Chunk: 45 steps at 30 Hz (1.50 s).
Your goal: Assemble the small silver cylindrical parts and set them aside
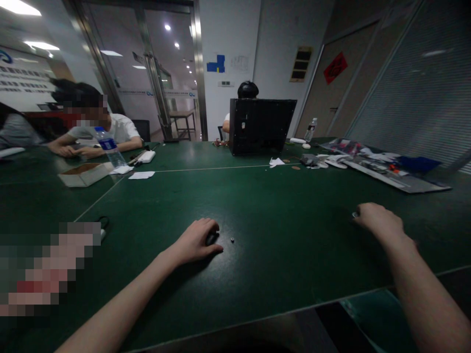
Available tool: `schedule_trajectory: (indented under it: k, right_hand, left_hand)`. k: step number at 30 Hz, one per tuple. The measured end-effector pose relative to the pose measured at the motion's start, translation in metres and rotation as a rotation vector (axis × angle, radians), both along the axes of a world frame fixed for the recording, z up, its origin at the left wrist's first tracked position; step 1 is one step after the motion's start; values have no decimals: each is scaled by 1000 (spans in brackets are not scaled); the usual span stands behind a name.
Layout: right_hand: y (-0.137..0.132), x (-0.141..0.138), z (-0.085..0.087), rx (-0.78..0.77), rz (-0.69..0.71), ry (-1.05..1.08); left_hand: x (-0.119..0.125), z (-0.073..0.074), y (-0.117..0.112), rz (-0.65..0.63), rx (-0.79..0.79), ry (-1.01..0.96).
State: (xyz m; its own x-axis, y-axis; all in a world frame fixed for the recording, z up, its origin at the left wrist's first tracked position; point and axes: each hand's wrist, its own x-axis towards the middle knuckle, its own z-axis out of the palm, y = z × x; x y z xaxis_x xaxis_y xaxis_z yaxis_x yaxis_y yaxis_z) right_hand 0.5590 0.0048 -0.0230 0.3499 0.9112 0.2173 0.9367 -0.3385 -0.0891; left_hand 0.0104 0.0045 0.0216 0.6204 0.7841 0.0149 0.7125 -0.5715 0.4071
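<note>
My left hand [196, 239] rests on the green table [235, 206], its fingers curled round a small black object [211, 239] that is mostly hidden by them. Just right of its thumb, apart from it, a tiny silvery metal piece [232, 240] stands on the tabletop. Over at the right, my right hand [380, 224] is low by the table surface with its fingers closed. At its fingertips shows the edge of a small pale, shiny piece [355, 214], too small to name.
A black box-shaped case [262, 126] stands at the back, a person behind it. Left are an open white box [84, 175], a water bottle [110, 149] and another person seated. A board with loose parts [397, 171] lies back right. Bottom left is blurred out.
</note>
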Motion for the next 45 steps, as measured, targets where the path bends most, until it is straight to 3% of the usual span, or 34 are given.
schedule_trajectory:
  k: [3, 8, 11, 14, 18, 25, 29, 36, 42, 45]
  right_hand:
    - [-3, -39, 27, -207, -138, -48]
    - [-2, -126, 66, -171, -36, -136]
    - [0, -187, 71, -167, 230, -44]
    - [0, -243, 68, -259, 515, 69]
    - [-2, -287, 63, -284, 709, 110]
    - [2, -313, 44, -338, 1025, 304]
    - [8, -322, 26, -282, 1109, 389]
    - [2, -326, 13, -162, 1117, 631]
    - [1, -334, 8, -410, 941, 1197]
    - [3, -335, 4, -447, 862, 1414]
  left_hand:
    - [0, 0, 0, 2, -8, 11]
    - [-1, 0, 0, 2, 1, 27]
    - [-1, 1, 0, 2, 0, 30]
    - [-1, 1, 0, -8, -5, 28]
    - [-1, -4, 2, -16, 14, 23]
    - [-1, -6, 3, -31, 33, 29]
    - [-1, -7, 3, -31, 41, 40]
    - [-2, -11, 4, -32, 57, 32]
    - [-1, -6, 3, -27, 36, 50]
    - [-1, -6, 2, -23, 35, 54]
